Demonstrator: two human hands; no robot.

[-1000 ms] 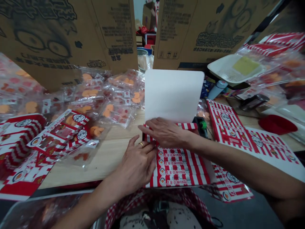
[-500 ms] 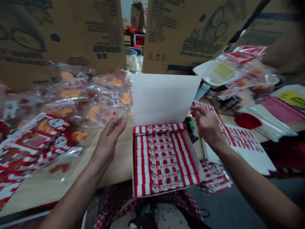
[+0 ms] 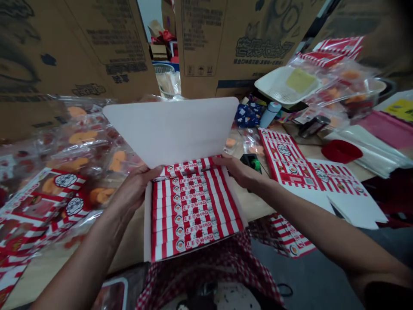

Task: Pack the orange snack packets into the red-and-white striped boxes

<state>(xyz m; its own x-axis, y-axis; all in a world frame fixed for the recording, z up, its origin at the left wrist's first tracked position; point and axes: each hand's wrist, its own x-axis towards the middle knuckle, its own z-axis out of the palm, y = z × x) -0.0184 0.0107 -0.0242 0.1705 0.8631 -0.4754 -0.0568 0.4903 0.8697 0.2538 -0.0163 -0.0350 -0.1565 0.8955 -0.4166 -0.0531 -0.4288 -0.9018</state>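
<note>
In front of me stands a white cardboard box [image 3: 147, 224] with its lid [image 3: 171, 129] raised and leaning back. A row of several narrow red-and-white striped packs [image 3: 196, 206] fills it side by side. At the far left corner my left hand [image 3: 137, 185] is closed on the box, thumb lying on the end of the farthest pack [image 3: 189, 167]. My right hand [image 3: 237, 170] grips the far right corner, with its fingertips at that pack's other end. The outer fingers of both hands are partly hidden.
Clear bags of orange food pieces [image 3: 82, 137] cover the left side, near striped printed packaging [image 3: 41, 193]. Flat striped cartons [image 3: 287, 159], a tape dispenser [image 3: 251, 162], a red dish [image 3: 342, 151] and a white basket [image 3: 284, 92] lie right. Large brown cartons [image 3: 206, 43] stand behind.
Both hands have come inward from beside the box onto its far corners. The lid's side flaps now spread wider, and the box sits farther left in view.
</note>
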